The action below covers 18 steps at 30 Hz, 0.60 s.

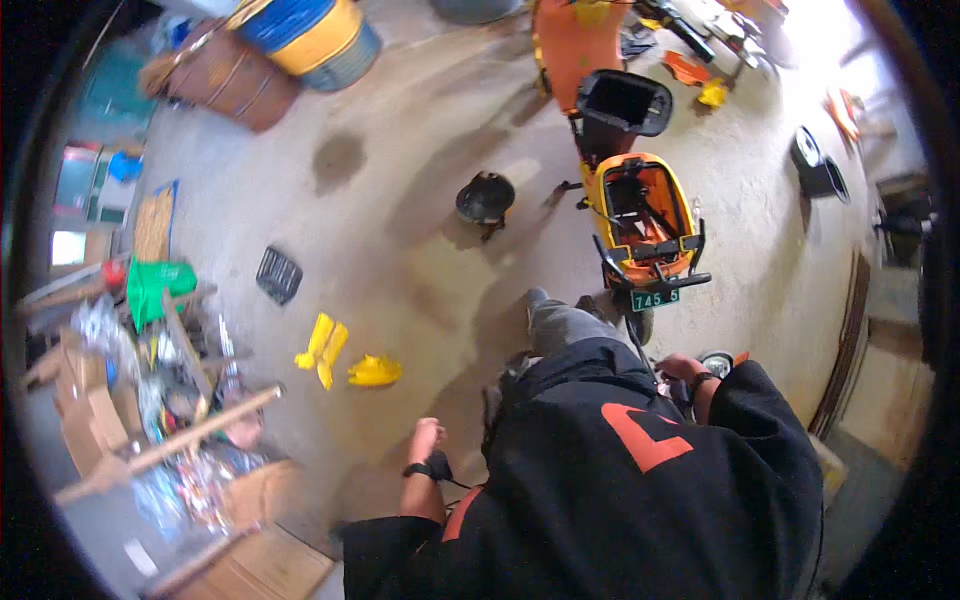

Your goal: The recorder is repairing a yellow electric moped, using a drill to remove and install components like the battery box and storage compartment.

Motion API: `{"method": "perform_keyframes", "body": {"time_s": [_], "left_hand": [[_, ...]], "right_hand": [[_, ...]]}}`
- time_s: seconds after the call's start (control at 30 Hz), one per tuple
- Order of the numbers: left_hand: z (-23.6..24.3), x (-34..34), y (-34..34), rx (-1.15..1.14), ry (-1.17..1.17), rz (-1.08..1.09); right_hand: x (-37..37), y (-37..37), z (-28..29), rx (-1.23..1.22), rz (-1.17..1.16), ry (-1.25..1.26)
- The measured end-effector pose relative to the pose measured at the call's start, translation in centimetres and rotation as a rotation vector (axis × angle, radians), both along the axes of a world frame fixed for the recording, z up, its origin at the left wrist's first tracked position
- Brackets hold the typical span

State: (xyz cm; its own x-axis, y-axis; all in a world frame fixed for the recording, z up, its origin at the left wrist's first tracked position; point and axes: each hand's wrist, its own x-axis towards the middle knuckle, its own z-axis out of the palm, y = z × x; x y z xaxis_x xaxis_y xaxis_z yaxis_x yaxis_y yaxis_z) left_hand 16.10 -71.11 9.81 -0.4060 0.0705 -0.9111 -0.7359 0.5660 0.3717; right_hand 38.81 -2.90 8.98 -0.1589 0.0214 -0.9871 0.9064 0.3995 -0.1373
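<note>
My left hand (427, 437) is left of my body above the floor, its fingers curled in. What they hold, if anything, is hidden. By its wrist is a dark object (440, 465) that I cannot make out. At my right side my right hand (682, 370) has its fingers bent over dark parts, next to a round chrome-rimmed lamp (716, 364); what it grips is not plain. Ahead stands a yellow and orange scooter (668, 172), its rear body open, with a dark rear rack (655, 258) and a green plate (655, 299). Its black seat bucket (655, 104) shows beyond.
Yellow body panels (374, 371), a black crate-like tray (278, 275) and a black round part (486, 199) lie on the floor. Drums (235, 82) stand far left. Cardboard, wood and plastic bags (160, 495) crowd the left side. Orange and yellow pieces (688, 69) lie far right.
</note>
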Motion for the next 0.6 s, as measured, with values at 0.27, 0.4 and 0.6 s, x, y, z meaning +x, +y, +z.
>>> {"method": "perform_keyframes", "body": {"time_s": [0.27,0.4,0.6], "left_hand": [[3.8,-36.8,13.0,0.001,0.376,-0.080],[4.2,-49.1,23.1,0.173,0.360,-0.412],[3.0,-62.5,32.8,0.218,0.203,-0.815]], "right_hand": [[-16.1,-5.3,10.5,0.003,-0.740,0.131],[-20.7,-7.6,9.6,0.211,-0.850,0.111],[-28.9,-17.3,7.8,0.348,-1.040,0.151]]}}
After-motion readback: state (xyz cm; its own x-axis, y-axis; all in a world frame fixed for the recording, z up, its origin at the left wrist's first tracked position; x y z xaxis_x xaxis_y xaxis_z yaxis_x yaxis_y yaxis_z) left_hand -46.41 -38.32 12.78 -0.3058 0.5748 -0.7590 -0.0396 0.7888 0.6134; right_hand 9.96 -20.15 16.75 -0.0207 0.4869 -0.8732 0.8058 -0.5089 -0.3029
